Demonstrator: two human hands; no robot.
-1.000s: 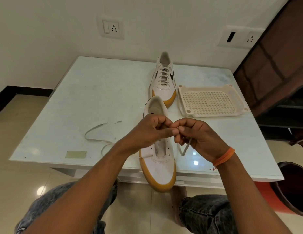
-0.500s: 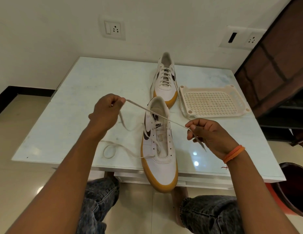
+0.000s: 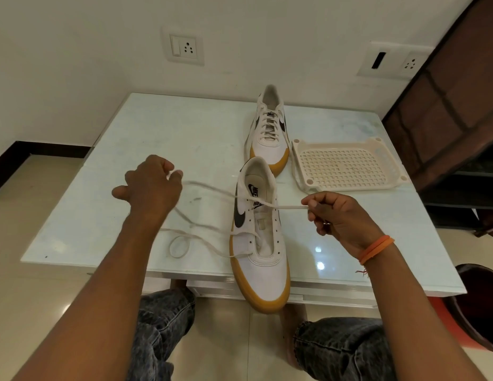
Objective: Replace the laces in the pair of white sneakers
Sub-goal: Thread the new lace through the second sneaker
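Nearest the camera, denim-covered knees (image 3: 163, 325) sat below the edge of the glass-topped table (image 3: 163, 138). The near sneaker (image 3: 260, 243), white with a tan sole, lay on the table with its toe hanging over the front edge, mostly unlaced. And there was the lace (image 3: 212, 189), drawn across the shoe's opening from hand to hand! The right hand (image 3: 339, 215), an orange band (image 3: 376, 250) at its wrist, pinched one end between thumb and curled fingers just right of the shoe. The left hand (image 3: 152, 188), raised left of the shoe, had its fingers curled round the lace's other stretch. Slack lace trailed down to the tabletop, looped there and ran into a lower eyelet. Farther back stood the second sneaker (image 3: 270, 133), fully laced, heel toward the wall. Just to its right lay a cream perforated tray (image 3: 347, 163).
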